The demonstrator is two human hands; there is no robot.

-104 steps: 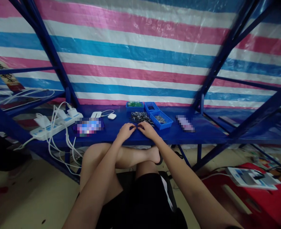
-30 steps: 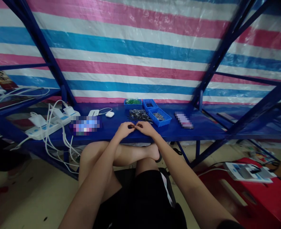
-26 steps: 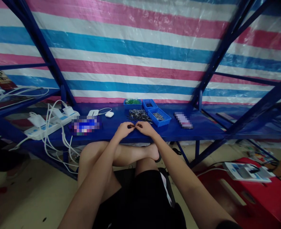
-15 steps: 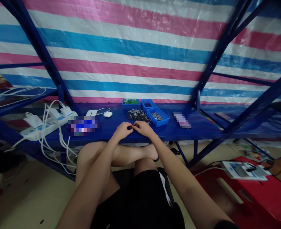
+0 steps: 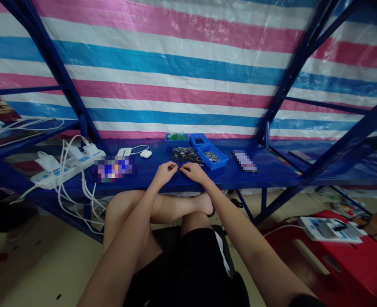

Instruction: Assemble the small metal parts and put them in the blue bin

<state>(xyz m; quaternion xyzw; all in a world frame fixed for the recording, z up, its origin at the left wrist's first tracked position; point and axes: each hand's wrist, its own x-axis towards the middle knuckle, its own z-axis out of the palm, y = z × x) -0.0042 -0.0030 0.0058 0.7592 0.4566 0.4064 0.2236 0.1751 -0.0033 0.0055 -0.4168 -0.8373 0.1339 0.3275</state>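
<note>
Over the front edge of the blue table, my left hand is closed, fingertips curled together; whatever it pinches is too small to make out. My right hand faces it a short gap away, thumb and fingers also pinched, with any held piece hidden. Just beyond both hands lies a loose pile of thin black and silver pieces. A blue bin of small metallic pieces stands right of the pile. Behind it are a smaller blue bin with dark contents and one holding green pieces.
A phone-like device with a blurred screen lies to the left, near a white power strip with tangled cables. A white earphone-style case sits behind. Another phone lies right. Blue frame posts slant up at both sides.
My hands, whose fingertips met half a second ago, are now slightly apart. The left has shifted a little left and the right slightly right. The bins and pile look unchanged.
</note>
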